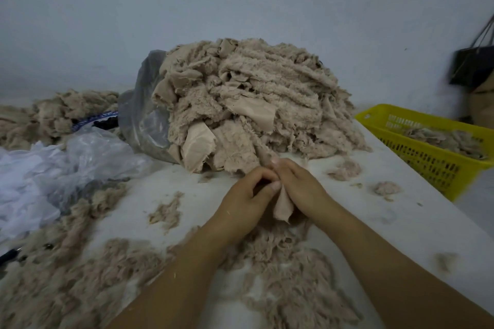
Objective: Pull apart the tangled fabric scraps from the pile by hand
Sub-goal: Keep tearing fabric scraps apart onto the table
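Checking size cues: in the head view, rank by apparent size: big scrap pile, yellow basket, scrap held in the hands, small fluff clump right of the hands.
1. big scrap pile
2. yellow basket, partly cut off at the frame edge
3. held scrap and small fluff clump: look alike, unranked; the scrap is partly covered.

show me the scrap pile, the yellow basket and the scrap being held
scrap pile (256,99): head view, middle of the heap's front face
yellow basket (417,161): head view, its perforated near wall
held scrap (283,205): head view, its loose lower end
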`<action>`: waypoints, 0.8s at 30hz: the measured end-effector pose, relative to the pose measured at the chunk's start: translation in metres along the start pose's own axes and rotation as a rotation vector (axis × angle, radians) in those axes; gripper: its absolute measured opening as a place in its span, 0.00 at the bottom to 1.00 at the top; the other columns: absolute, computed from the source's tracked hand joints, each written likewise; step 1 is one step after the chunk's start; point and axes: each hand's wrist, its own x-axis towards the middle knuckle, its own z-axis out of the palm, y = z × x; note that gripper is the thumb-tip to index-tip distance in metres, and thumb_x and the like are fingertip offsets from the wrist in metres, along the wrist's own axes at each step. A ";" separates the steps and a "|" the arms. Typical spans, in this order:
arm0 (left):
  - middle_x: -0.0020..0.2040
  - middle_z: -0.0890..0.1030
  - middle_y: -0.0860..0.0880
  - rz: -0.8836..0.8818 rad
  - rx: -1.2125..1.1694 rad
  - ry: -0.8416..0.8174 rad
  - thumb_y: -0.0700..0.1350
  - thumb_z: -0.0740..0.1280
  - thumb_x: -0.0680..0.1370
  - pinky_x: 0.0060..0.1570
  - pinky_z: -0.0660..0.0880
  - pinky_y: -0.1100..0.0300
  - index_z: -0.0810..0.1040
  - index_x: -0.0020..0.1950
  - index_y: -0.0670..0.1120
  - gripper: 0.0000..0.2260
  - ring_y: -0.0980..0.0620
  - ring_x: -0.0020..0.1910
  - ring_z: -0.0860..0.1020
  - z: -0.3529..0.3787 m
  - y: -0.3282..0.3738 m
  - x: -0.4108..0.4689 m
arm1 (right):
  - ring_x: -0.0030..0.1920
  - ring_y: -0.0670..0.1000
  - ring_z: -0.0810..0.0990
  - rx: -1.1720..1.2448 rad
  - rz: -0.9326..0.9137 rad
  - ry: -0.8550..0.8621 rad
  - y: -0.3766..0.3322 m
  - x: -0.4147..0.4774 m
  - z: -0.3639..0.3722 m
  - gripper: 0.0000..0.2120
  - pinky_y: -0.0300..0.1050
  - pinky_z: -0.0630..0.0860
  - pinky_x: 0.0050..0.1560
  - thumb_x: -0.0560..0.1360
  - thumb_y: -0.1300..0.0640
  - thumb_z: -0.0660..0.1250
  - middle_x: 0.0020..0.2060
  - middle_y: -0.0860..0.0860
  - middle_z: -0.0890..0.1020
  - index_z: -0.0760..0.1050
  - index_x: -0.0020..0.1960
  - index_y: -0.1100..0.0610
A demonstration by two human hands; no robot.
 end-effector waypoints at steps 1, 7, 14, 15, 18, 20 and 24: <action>0.47 0.81 0.59 -0.003 -0.063 -0.015 0.45 0.66 0.81 0.52 0.75 0.64 0.78 0.45 0.57 0.08 0.59 0.50 0.79 0.001 0.003 -0.001 | 0.53 0.38 0.80 0.094 0.058 -0.058 -0.001 0.000 -0.001 0.18 0.43 0.74 0.57 0.78 0.33 0.56 0.50 0.40 0.84 0.80 0.49 0.40; 0.43 0.84 0.56 -0.024 -0.268 0.025 0.45 0.64 0.82 0.46 0.75 0.70 0.83 0.41 0.55 0.14 0.62 0.46 0.80 0.001 0.014 -0.005 | 0.54 0.48 0.83 0.482 0.194 -0.256 -0.006 -0.003 -0.013 0.16 0.47 0.77 0.57 0.77 0.42 0.64 0.51 0.51 0.85 0.85 0.51 0.50; 0.53 0.83 0.52 -0.158 -0.409 0.220 0.41 0.66 0.80 0.47 0.77 0.61 0.82 0.47 0.60 0.13 0.56 0.52 0.81 -0.004 0.006 0.004 | 0.40 0.48 0.82 0.603 0.148 -0.074 -0.015 -0.004 -0.016 0.07 0.41 0.79 0.38 0.81 0.57 0.63 0.42 0.53 0.84 0.80 0.48 0.55; 0.57 0.81 0.54 -0.155 -0.339 0.198 0.40 0.66 0.80 0.49 0.76 0.64 0.80 0.50 0.63 0.15 0.58 0.55 0.80 -0.005 0.002 0.005 | 0.40 0.49 0.83 0.653 0.140 -0.056 -0.017 -0.003 -0.018 0.08 0.41 0.80 0.37 0.80 0.57 0.64 0.42 0.53 0.84 0.82 0.47 0.53; 0.57 0.79 0.51 -0.140 0.084 -0.016 0.47 0.68 0.78 0.48 0.74 0.66 0.78 0.54 0.61 0.09 0.57 0.52 0.79 -0.008 -0.009 0.005 | 0.36 0.51 0.83 0.724 0.141 -0.051 -0.024 -0.004 -0.024 0.07 0.43 0.80 0.33 0.74 0.50 0.68 0.40 0.53 0.84 0.84 0.45 0.49; 0.49 0.81 0.46 -0.171 0.216 0.009 0.47 0.67 0.79 0.40 0.72 0.60 0.80 0.45 0.57 0.06 0.49 0.46 0.79 -0.010 -0.012 0.006 | 0.34 0.52 0.82 0.736 0.164 -0.030 -0.025 -0.005 -0.027 0.08 0.44 0.80 0.32 0.69 0.46 0.71 0.39 0.53 0.83 0.85 0.43 0.49; 0.37 0.81 0.48 -0.264 -0.156 0.233 0.47 0.70 0.78 0.38 0.74 0.62 0.83 0.39 0.57 0.09 0.54 0.35 0.78 -0.028 -0.009 0.009 | 0.27 0.50 0.81 0.834 0.267 0.115 -0.023 -0.004 -0.038 0.13 0.40 0.78 0.27 0.63 0.40 0.73 0.30 0.52 0.82 0.84 0.32 0.50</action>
